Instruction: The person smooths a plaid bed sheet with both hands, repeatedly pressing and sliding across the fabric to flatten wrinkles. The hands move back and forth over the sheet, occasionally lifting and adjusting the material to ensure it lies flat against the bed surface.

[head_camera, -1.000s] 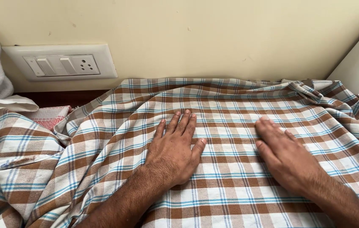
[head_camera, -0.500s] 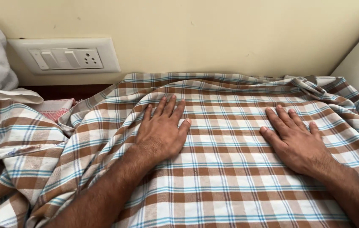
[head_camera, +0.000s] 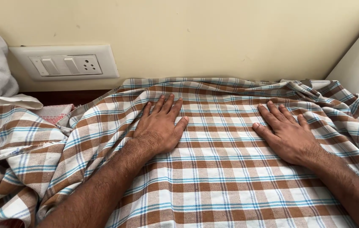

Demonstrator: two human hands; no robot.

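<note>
Left hand [head_camera: 159, 126] lies palm down, fingers spread flat, gripping nothing, on the brown, white and blue checked cotton cloth [head_camera: 213, 181]. Right hand [head_camera: 287, 133] rests likewise, well apart. Beyond the left hand: white plastic wall switch-and-socket plate [head_camera: 66, 64].

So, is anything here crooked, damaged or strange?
Nothing is damaged or spilled. The checked cloth lies smooth under the left hand and the right hand, both flat with open fingers. Only its edges are untidy: it is bunched into folds at the left side and crumpled at the right, near the wall.
</note>
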